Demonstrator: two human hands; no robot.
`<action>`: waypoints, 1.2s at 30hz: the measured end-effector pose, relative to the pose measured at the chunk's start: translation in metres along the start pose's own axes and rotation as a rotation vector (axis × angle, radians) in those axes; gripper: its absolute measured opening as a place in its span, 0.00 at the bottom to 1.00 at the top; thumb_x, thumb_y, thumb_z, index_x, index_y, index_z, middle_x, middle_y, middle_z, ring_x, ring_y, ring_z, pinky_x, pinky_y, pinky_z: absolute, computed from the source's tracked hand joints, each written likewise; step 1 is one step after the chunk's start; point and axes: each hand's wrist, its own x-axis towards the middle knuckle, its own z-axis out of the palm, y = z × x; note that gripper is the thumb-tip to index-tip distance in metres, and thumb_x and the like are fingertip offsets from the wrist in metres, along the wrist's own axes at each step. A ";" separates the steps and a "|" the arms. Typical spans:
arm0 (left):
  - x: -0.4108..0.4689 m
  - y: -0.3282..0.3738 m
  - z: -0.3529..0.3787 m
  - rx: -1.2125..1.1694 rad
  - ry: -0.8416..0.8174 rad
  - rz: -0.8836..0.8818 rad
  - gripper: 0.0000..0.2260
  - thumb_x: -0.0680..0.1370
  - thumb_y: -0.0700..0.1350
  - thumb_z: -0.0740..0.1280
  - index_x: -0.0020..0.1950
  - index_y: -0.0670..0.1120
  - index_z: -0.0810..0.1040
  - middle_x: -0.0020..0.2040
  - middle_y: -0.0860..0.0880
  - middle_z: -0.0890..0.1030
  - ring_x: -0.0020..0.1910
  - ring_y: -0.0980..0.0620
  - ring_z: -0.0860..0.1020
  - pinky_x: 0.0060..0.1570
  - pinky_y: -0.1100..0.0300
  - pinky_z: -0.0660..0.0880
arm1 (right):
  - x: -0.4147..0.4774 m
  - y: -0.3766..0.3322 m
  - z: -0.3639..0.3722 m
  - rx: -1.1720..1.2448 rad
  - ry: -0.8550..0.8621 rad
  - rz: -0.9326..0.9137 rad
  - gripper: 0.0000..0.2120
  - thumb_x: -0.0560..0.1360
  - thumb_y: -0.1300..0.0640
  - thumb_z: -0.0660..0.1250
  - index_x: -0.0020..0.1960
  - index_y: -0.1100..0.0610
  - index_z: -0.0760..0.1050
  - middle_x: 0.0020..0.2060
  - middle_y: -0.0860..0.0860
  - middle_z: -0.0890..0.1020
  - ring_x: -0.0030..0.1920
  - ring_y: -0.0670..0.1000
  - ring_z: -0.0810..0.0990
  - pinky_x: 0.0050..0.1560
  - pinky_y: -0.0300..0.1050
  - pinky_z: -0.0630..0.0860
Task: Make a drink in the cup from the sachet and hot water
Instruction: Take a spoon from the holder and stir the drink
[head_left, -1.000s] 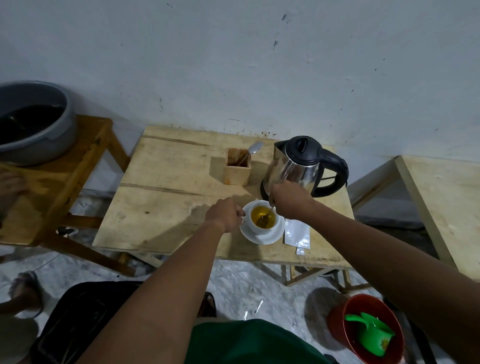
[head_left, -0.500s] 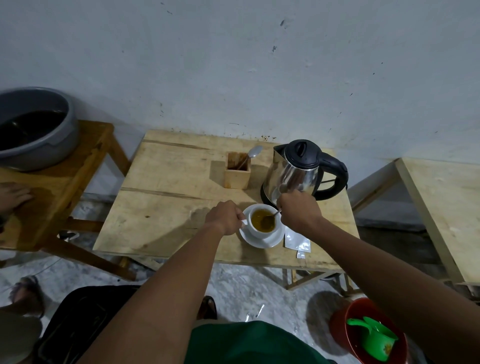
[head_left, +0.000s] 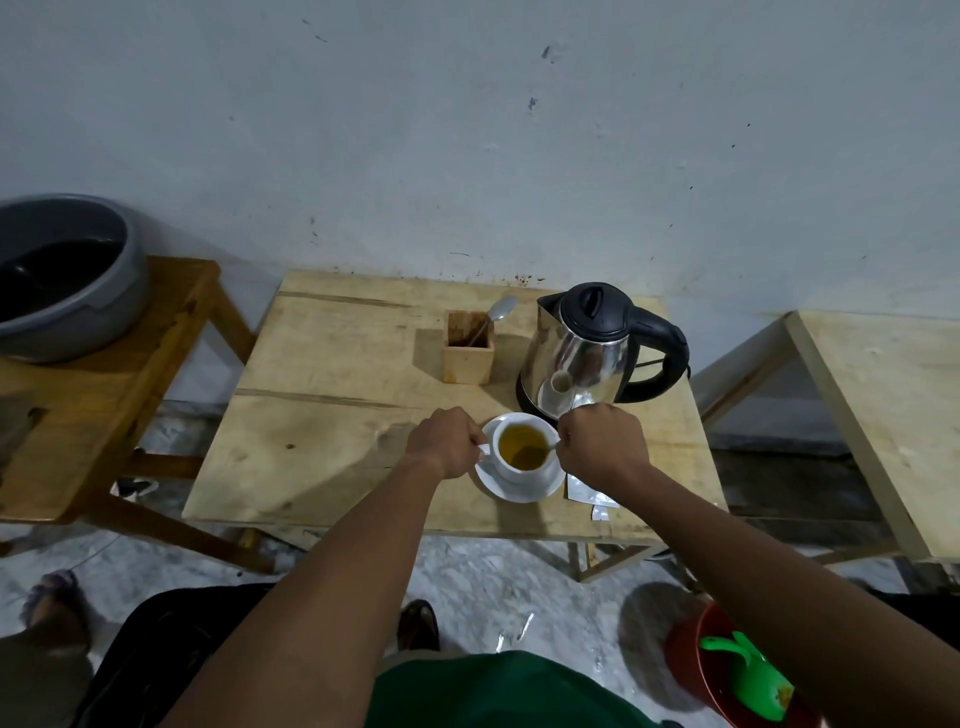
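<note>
A white cup (head_left: 519, 468) holding amber-brown liquid stands on a white saucer (head_left: 511, 490) near the front of the wooden table (head_left: 322, 415). My left hand (head_left: 447, 440) grips the cup's handle on its left side. My right hand (head_left: 602, 440) is closed on a spoon (head_left: 545, 448) whose bowl dips into the drink. A torn silver sachet (head_left: 589, 494) lies flat on the table just right of the saucer, partly under my right wrist. The steel kettle (head_left: 592, 353) with black lid and handle stands right behind the cup.
A wooden holder (head_left: 467, 356) with a second spoon (head_left: 501, 310) stands left of the kettle. A grey basin (head_left: 67, 280) rests on the left table. Another table (head_left: 893, 415) is at right. A red bucket (head_left: 727, 670) with a green scoop sits on the floor. Another person's foot (head_left: 54, 603) is bottom left.
My right hand has shifted slightly around the cup's right rim with the spoon in the drink. My left hand has stayed on the handle. The other person's hand has left the left table.
</note>
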 end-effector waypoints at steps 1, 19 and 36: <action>0.000 0.000 0.000 -0.001 -0.003 0.003 0.10 0.76 0.45 0.71 0.55 0.52 0.87 0.53 0.50 0.87 0.49 0.48 0.82 0.48 0.53 0.80 | 0.000 -0.001 0.000 -0.038 0.025 -0.030 0.03 0.71 0.56 0.67 0.39 0.53 0.79 0.34 0.52 0.80 0.34 0.54 0.75 0.33 0.43 0.67; 0.001 0.002 0.002 -0.006 0.032 -0.015 0.10 0.77 0.44 0.71 0.56 0.51 0.87 0.56 0.49 0.86 0.51 0.47 0.82 0.52 0.52 0.80 | -0.008 0.010 0.013 -0.090 0.065 -0.151 0.07 0.70 0.59 0.68 0.45 0.51 0.83 0.39 0.51 0.84 0.48 0.55 0.79 0.37 0.45 0.72; -0.007 0.003 0.017 -0.141 0.120 -0.137 0.10 0.77 0.44 0.69 0.55 0.51 0.87 0.56 0.50 0.86 0.53 0.47 0.82 0.53 0.53 0.80 | -0.032 0.018 0.028 0.034 0.056 -0.208 0.17 0.73 0.58 0.70 0.61 0.49 0.81 0.53 0.55 0.83 0.59 0.58 0.77 0.53 0.52 0.75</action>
